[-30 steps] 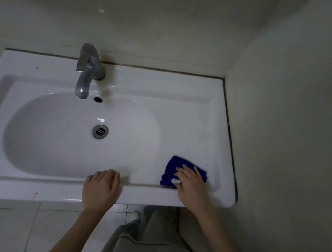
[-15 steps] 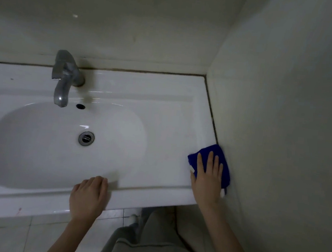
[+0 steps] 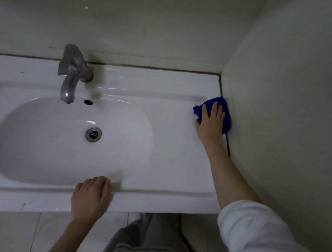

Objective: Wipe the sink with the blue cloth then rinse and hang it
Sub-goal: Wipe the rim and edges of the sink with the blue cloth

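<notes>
A white ceramic sink [image 3: 168,156] with an oval basin fills the middle of the view. My right hand [image 3: 210,122] presses flat on the blue cloth [image 3: 227,113] at the sink's right ledge, close to the back right corner and against the side wall. Most of the cloth is hidden under my palm and spread fingers. My left hand [image 3: 90,196] rests on the front rim of the sink with its fingers curled over the edge, holding nothing else.
A metal tap [image 3: 71,75] stands at the back of the basin, above the overflow hole [image 3: 88,102] and the drain [image 3: 93,134]. A wall [image 3: 292,116] closes off the right side. Floor tiles [image 3: 11,233] and my grey trousers show below the sink.
My right hand has slid the blue cloth from the front right part of the ledge to the wall edge, then back toward the rear corner. My left hand has stayed on the front rim.
</notes>
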